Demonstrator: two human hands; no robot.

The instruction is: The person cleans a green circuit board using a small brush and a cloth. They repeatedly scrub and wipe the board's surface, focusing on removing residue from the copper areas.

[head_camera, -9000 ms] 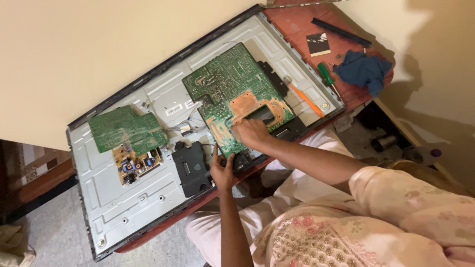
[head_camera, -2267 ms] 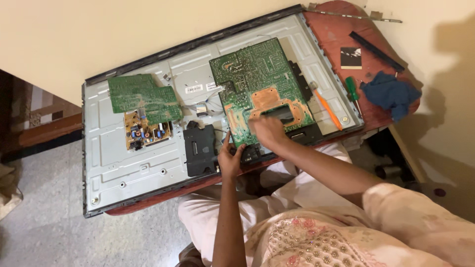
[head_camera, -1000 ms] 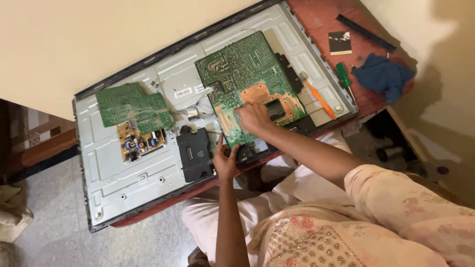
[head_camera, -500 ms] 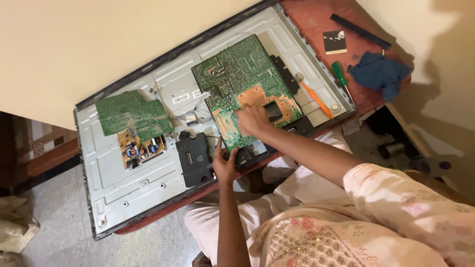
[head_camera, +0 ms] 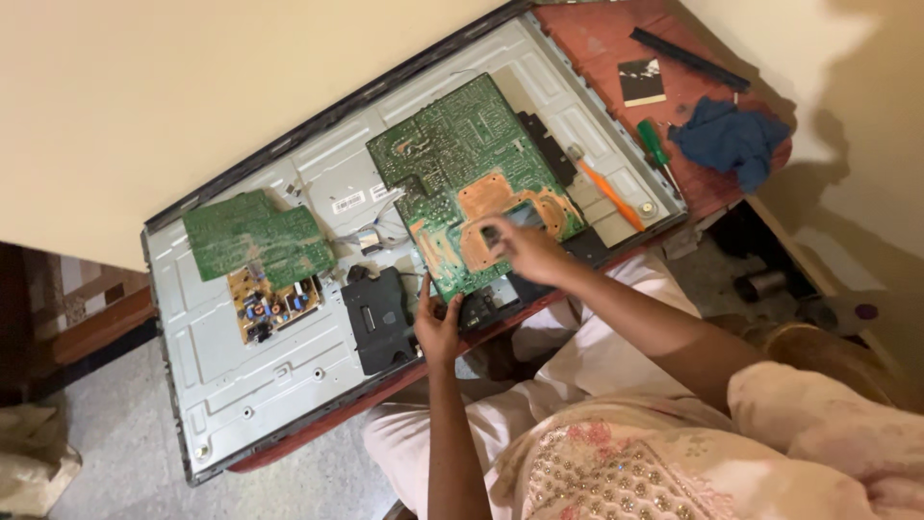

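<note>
A large green circuit board [head_camera: 462, 169], solder side up with copper-coloured patches, lies over the middle of an opened flat-screen's grey metal back panel [head_camera: 260, 385]. My left hand [head_camera: 438, 329] grips the board's near corner from below, thumb and fingers on its edge. Fingers curled, my right hand [head_camera: 523, 250] rests on the board's near part beside a rectangular cut-out and holds it there. Black parts [head_camera: 481, 306] show under the board's near edge.
A smaller green board [head_camera: 252, 236] and a brown board with components [head_camera: 271, 303] sit on the panel's left, a black block [head_camera: 377, 318] beside them. On the red table [head_camera: 597, 34]: an orange tool [head_camera: 608, 195], a green-handled screwdriver [head_camera: 656, 144], a blue cloth [head_camera: 731, 140], a black strip [head_camera: 688, 58].
Both hands have stayed on the large green board; my right hand has shifted slightly along its near part. The view has swung a little.
</note>
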